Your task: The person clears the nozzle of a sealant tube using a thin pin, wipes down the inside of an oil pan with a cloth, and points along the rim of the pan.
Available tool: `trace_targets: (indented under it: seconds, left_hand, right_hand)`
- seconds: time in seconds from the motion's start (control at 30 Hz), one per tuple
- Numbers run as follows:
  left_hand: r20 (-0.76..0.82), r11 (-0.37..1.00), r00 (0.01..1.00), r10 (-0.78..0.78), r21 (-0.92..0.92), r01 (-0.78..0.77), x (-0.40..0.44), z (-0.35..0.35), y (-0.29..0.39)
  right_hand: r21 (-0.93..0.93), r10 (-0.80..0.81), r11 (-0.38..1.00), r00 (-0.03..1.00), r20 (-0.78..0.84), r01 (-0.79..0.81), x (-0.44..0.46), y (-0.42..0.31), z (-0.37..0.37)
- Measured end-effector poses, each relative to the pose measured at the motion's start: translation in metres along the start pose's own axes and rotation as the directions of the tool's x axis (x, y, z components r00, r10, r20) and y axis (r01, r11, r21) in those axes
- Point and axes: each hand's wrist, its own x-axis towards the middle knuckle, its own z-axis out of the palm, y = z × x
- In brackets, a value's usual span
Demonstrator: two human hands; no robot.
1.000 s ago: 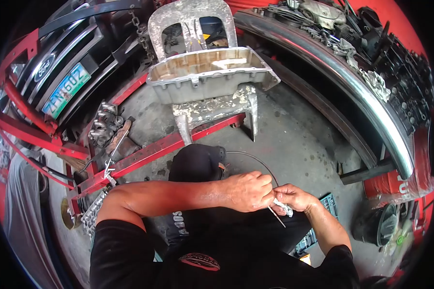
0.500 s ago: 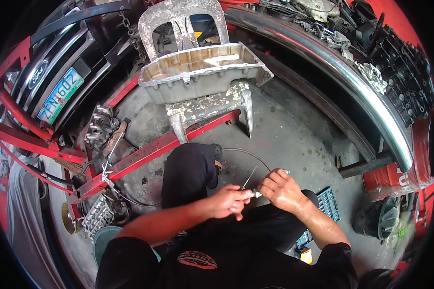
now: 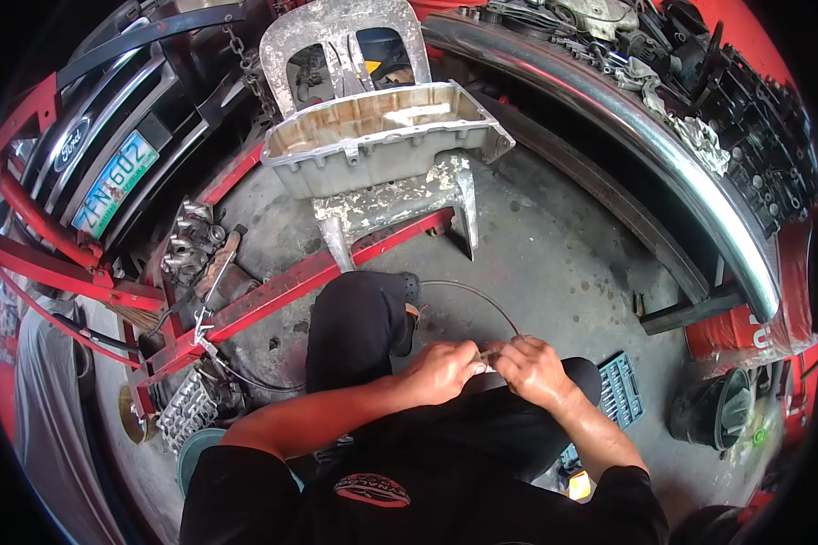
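Note:
In front of my lap, my left hand [image 3: 441,372] and my right hand [image 3: 531,370] are close together, both closed. Between them shows a small pale metal fitting [image 3: 489,357], gripped from either side and mostly covered by my fingers. A thin dark air hose [image 3: 471,290] curves over the floor from beyond my knee and runs up to my right hand. Its end is hidden in that hand.
An oil pan [image 3: 373,154] rests on a worn plastic chair [image 3: 391,202] ahead. A red steel frame [image 3: 273,309] crosses the floor. A chrome bumper [image 3: 691,173] stands at right, with engine parts behind it. A socket set [image 3: 619,391] and a dark bucket [image 3: 713,409] are at lower right.
My left hand has moved right and up slightly, closing more fully round the fitting. The thin metal rod seen above it is now out of sight. My right hand has turned and lowered slightly.

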Motion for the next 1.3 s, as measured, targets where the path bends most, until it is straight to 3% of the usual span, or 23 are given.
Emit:
trace_targets:
  seconds: [0.03, 0.07, 0.1, 0.13, 0.2, 0.27, 0.3, 0.33, 0.37, 0.43, 0.5, 0.57, 0.6, 0.63, 0.67, 0.73, 0.83, 0.93, 1.0, 1.03, 1.1, 1.17, 1.3]
  left_hand:
    - [0.015, 0.957, 0.971, -0.24, -0.163, 0.239, -0.003, 0.006, 0.001]
    - [0.015, 0.958, 0.971, -0.238, -0.162, 0.237, -0.003, 0.005, 0.006]
    - [0.305, 0.587, 0.817, -0.489, -0.578, 0.567, -0.004, 0.004, 0.011]
    - [0.652, -0.033, 0.586, -0.482, -0.681, 0.731, -0.006, 0.003, 0.017]
    - [0.725, -0.197, 0.527, -0.443, -0.653, 0.732, -0.013, 0.008, 0.028]
    - [0.551, 0.008, 0.637, -0.538, -0.753, 0.658, -0.013, 0.011, 0.035]
    - [0.452, 0.151, 0.686, -0.57, -0.763, 0.629, -0.009, 0.011, 0.032]
    - [0.346, 0.295, 0.733, -0.585, -0.752, 0.59, -0.003, 0.007, 0.026]
    - [0.307, 0.329, 0.764, -0.567, -0.766, 0.552, 0.004, -0.002, 0.024]
    - [0.268, 0.418, 0.786, -0.558, -0.727, 0.545, 0.022, -0.022, 0.025]
    - [0.197, 0.496, 0.836, -0.512, -0.727, 0.475, 0.034, -0.028, 0.017]
    - [0.175, 0.469, 0.846, -0.503, -0.767, 0.437, 0.054, -0.036, 0.013]
    - [0.161, 0.443, 0.852, -0.498, -0.797, 0.41, 0.065, -0.036, 0.008]
    - [0.105, 0.391, 0.867, -0.487, -0.861, 0.324, 0.072, -0.023, -0.006]
    - [0.107, 0.375, 0.857, -0.505, -0.866, 0.33, 0.08, -0.02, -0.013]
    - [0.118, 0.259, 0.802, -0.585, -0.91, 0.323, 0.087, -0.011, -0.025]
    - [0.111, 0.229, 0.76, -0.64, -0.917, 0.326, 0.088, -0.012, -0.04]
    - [0.092, 0.212, 0.725, -0.683, -0.925, 0.316, 0.088, -0.018, -0.044]
    - [0.077, 0.246, 0.774, -0.628, -0.924, 0.292, 0.089, -0.021, -0.04]
    - [0.077, 0.252, 0.776, -0.626, -0.922, 0.294, 0.089, -0.02, -0.04]
    - [0.063, 0.265, 0.799, -0.598, -0.925, 0.271, 0.087, -0.016, -0.041]
    - [0.024, 0.267, 0.812, -0.584, -0.938, 0.22, 0.087, -0.015, -0.042]
    - [-0.059, 0.431, 0.817, -0.574, -0.87, 0.24, 0.077, -0.007, -0.051]
  right_hand:
    - [-0.109, -0.042, 0.993, 0.999, -0.034, 0.038, -0.001, -0.004, -0.002]
    - [-0.219, -0.087, 0.973, 0.994, -0.063, 0.072, -0.001, -0.006, -0.005]
    - [-0.251, -0.14, 0.961, 0.986, -0.087, 0.114, 0.001, -0.005, -0.008]
    - [-0.251, -0.138, 0.962, 0.987, -0.087, 0.112, 0.0, 0.0, -0.009]
    - [-0.236, -0.017, 0.971, 0.985, -0.172, -0.024, -0.009, 0.016, -0.01]
    - [-0.17, 0.217, 0.951, 0.949, -0.228, -0.258, -0.019, 0.032, -0.007]
    - [-0.07, 0.428, 0.88, 0.849, -0.31, -0.469, -0.028, 0.039, -0.007]
    - [0.191, 0.68, 0.721, 0.627, -0.38, -0.666, -0.038, 0.047, -0.005]
    - [0.276, 0.72, 0.654, 0.468, -0.513, -0.704, -0.044, 0.059, -0.012]
    - [0.56, 0.902, 0.357, 0.12, -0.415, -0.747, -0.082, 0.084, -0.028]
    - [0.639, 0.926, 0.262, 0.003, -0.376, -0.723, -0.149, 0.108, -0.016]
    - [0.809, 0.973, 0.003, -0.185, -0.138, -0.588, -0.202, 0.097, 0.006]
    - [0.801, 0.926, -0.239, -0.376, 0.019, -0.549, -0.262, 0.107, 0.041]
    - [0.149, 0.998, -0.06, -0.054, 0.042, -0.987, -0.341, 0.113, 0.065]
    - [0.443, 0.991, -0.13, -0.101, 0.089, -0.887, -0.356, 0.101, 0.08]
    - [0.883, 0.965, -0.245, -0.192, 0.18, -0.4, -0.386, 0.077, 0.108]
    - [0.683, 0.924, -0.07, -0.305, -0.23, -0.727, -0.247, 0.055, 0.038]
    - [0.329, 0.916, 0.121, -0.022, -0.4, -0.937, -0.128, 0.077, -0.019]
    - [0.412, 0.927, 0.287, 0.142, -0.347, -0.865, -0.046, 0.079, -0.027]
    - [0.514, 0.96, 0.266, 0.179, -0.214, -0.815, -0.01, 0.071, -0.025]
    - [0.584, 0.873, 0.456, 0.465, -0.146, -0.672, 0.038, 0.056, -0.003]
    - [0.672, 0.827, 0.467, 0.552, -0.102, -0.575, 0.062, 0.047, 0.021]
    - [0.862, 0.872, 0.261, 0.49, -0.017, -0.435, 0.066, 0.029, 0.049]
